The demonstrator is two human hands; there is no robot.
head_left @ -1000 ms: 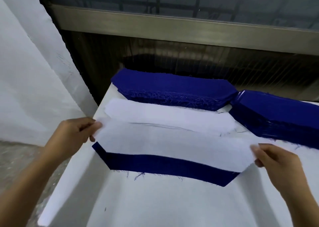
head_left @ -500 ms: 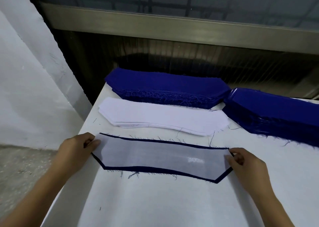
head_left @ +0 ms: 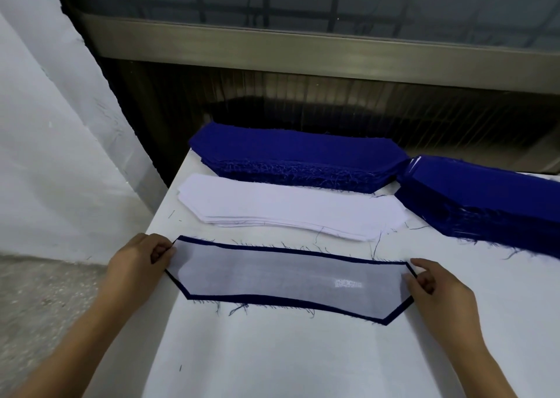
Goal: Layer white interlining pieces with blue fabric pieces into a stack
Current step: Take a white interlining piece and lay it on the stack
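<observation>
A sheer white interlining piece [head_left: 285, 279] lies flat on a blue fabric piece [head_left: 397, 315], whose edge shows as a thin dark border all round. My left hand [head_left: 138, 267] pinches the interlining's left end with curled fingers. My right hand [head_left: 436, 291] pinches its right end. Behind them lies a stack of white interlining pieces [head_left: 291, 208]. A stack of blue fabric pieces [head_left: 297, 155] sits further back, and a second blue stack [head_left: 485, 197] at the right.
All of this lies on a white-covered table [head_left: 303, 358], whose left edge drops to a grey speckled floor [head_left: 45, 300]. A white wall stands at the left. A dark ribbed panel and a window sill [head_left: 303, 46] run behind the table.
Both hands lowered the interlining piece from the air onto the blue piece. It now lies flat and lined up, covering all but the blue border.
</observation>
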